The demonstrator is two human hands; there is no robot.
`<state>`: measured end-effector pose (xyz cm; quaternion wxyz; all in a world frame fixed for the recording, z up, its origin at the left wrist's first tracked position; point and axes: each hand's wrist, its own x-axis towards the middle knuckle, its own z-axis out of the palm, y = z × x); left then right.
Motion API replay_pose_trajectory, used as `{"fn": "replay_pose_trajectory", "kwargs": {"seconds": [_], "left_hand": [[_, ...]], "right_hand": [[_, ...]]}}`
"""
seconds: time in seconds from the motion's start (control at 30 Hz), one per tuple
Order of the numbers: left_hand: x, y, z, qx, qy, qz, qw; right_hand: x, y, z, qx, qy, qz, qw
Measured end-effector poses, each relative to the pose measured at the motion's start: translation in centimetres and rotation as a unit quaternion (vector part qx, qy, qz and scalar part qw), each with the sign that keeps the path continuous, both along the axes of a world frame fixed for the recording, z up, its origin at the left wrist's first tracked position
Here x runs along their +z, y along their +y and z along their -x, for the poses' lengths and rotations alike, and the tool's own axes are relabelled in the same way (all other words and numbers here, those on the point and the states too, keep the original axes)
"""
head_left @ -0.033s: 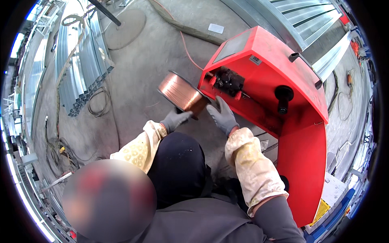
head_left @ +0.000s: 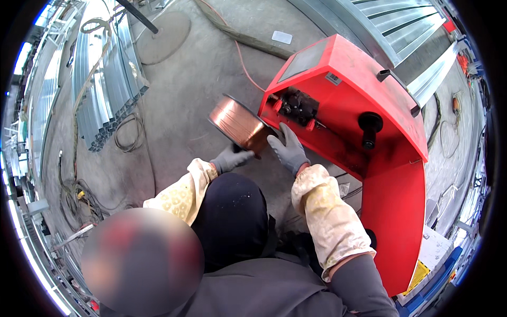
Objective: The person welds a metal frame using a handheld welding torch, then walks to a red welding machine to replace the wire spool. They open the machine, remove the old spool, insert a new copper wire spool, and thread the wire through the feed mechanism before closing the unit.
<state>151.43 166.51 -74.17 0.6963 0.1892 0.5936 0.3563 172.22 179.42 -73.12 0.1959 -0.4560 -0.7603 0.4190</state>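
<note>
Grey-gloved left hand (head_left: 232,158) pinches the lower rim of the round, black-flanged spool of copper-coloured wire (head_left: 236,120), tilted beside the open-sided red metal cabinet (head_left: 393,211). Grey-gloved right hand (head_left: 289,150) is spread at the spool's right flange; contact unclear. Risk 1: spool slips or rolls, should the left grip bear it alone. Risk 2: flange knocks the nearby cabinet edge, if swung right.

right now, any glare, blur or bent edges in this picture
Head view: bright glints on the copper wire spool and the metal channels at upper left; head view: a round blurred patch hides the lower left; head view: fisheye bending grows toward the black rim.
</note>
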Motion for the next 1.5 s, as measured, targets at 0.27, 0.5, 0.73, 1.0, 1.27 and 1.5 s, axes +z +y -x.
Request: {"fn": "replay_pose_trajectory", "kwargs": {"seconds": [0.27,0.5,0.73,1.0,1.27,1.5], "left_hand": [[-0.3,-2.6,3.2,-0.247,0.11,-0.03,0.962],[4.1,-1.3,2.7,-0.324,0.162,-0.043,0.931],[12.9,0.6,3.2,-0.169,-0.143,-0.052,0.974],[19.7,5.8,-0.9,-0.021,-0.101,-0.084,0.991],[17.9,3.4,-1.0,-0.004,0.153,-0.049,0.987],[16.6,-5.7,-1.7,0.021,0.127,0.059,0.99]], "right_hand": [[2.5,1.1,-1.8,0.022,-0.052,0.168,0.984],[1.6,0.7,-7.4,0.043,-0.034,0.104,0.993],[1.6,0.3,-8.6,0.025,0.016,0.141,0.99],[2.0,1.3,-5.9,0.043,-0.061,0.151,0.986],[4.3,1.7,-4.4,0.041,-0.179,0.175,0.967],[7.5,-3.9,-5.9,-0.095,-0.25,0.07,0.961]]}}
